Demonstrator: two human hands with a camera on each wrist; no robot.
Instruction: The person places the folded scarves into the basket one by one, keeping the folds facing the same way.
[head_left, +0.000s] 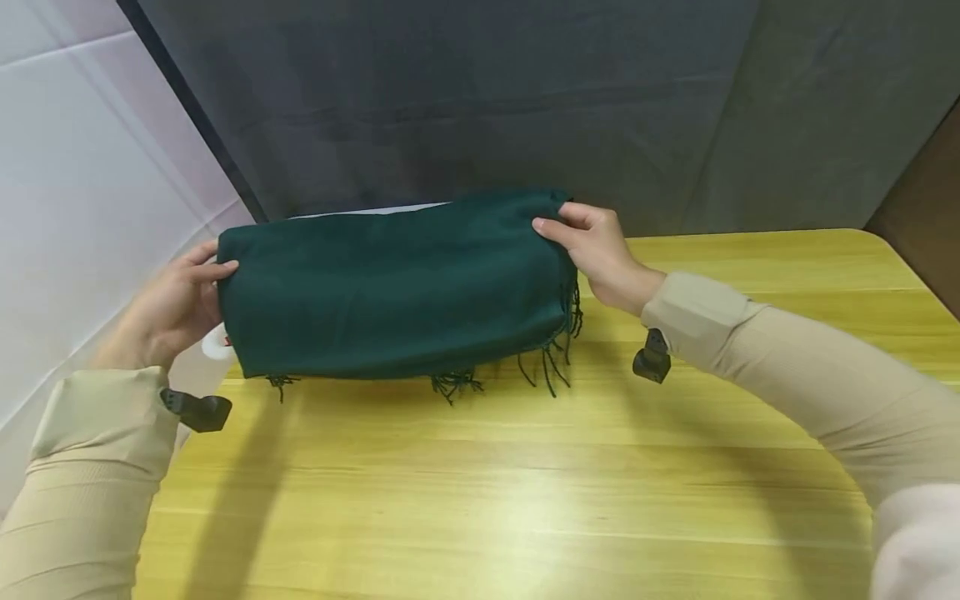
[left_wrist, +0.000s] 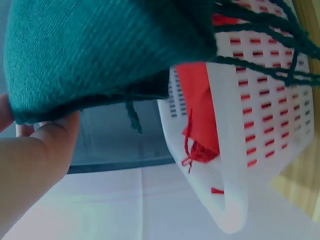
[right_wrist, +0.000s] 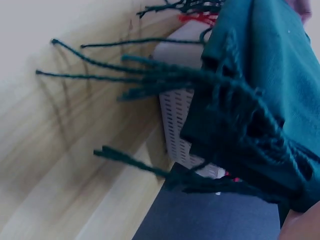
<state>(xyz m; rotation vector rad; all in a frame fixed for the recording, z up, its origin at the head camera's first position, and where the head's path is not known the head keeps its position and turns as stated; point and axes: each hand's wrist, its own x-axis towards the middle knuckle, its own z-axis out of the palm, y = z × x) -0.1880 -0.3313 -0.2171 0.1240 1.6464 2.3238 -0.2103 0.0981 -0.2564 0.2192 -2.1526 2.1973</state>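
Observation:
A folded dark green scarf point(head_left: 397, 292) with knotted fringe is stretched between both hands. At its left end my left hand point(head_left: 176, 304) pinches the edge, thumb in front. The right hand point(head_left: 603, 254) grips the upper right corner, thumb on the near side. Behind and below the scarf is a white slotted plastic basket point(left_wrist: 227, 145), mostly hidden in the head view. Red fabric point(left_wrist: 197, 100) with a tassel lies inside the basket, as the left wrist view shows. Green fringe strands point(right_wrist: 170, 77) hang outside the basket in the right wrist view.
A yellow wood-grain table point(head_left: 525, 483) spreads below the hands. Dark grey cloth point(head_left: 480, 100) hangs along its back edge, and a white panel point(head_left: 90, 183) stands at the left. A brown surface point(head_left: 926, 208) borders the right.

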